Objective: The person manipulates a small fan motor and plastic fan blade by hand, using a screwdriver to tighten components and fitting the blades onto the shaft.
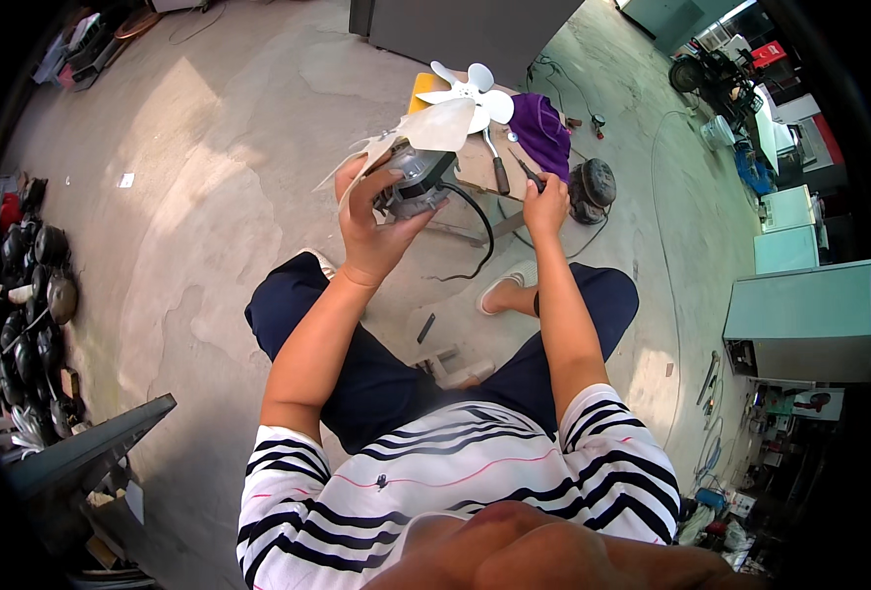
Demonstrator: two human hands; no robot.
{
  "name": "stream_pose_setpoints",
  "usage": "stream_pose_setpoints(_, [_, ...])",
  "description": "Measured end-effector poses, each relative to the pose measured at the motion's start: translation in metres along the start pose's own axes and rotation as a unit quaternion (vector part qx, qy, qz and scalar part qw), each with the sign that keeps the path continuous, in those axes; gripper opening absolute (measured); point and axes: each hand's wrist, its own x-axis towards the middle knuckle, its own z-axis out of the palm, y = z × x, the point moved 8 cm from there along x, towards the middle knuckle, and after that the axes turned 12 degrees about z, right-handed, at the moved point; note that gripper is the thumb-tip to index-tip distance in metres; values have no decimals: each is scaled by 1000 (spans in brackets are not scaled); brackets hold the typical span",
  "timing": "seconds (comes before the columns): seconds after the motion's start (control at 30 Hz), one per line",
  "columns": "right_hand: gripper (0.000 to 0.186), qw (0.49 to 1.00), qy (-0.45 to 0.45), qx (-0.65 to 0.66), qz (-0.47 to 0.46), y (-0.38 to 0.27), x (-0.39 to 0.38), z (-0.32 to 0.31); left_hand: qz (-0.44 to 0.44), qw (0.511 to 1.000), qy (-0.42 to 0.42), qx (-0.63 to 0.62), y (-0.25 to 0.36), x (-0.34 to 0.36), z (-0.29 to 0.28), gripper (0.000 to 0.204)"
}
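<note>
while lifted above the low wooden board (475, 169) in the left hand (371, 231), fingers wrapped round the fan motor (414, 182), right hand (545, 205) pinching the pliers (526, 171): could probably snag the dangling black cord (480, 231) or bend the white blade (433, 128).

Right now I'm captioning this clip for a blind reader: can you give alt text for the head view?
Seen from above, a seated person's left hand holds up a small fan motor with a white blade, while the right hand reaches for a pair of pliers on a low wooden board. A screwdriver, another white fan blade and a purple cloth lie there too.
</note>
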Motion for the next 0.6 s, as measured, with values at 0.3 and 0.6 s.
stream_pose_setpoints(0.3, [40, 985, -92, 134, -55, -63, 4, 5, -68, 993, 39, 89, -9, 24, -25, 65])
stream_pose_setpoints(0.6, [35, 980, -145, -99, -91, -106, 16, 46, -128, 990, -6, 66, -20, 17, -12, 65])
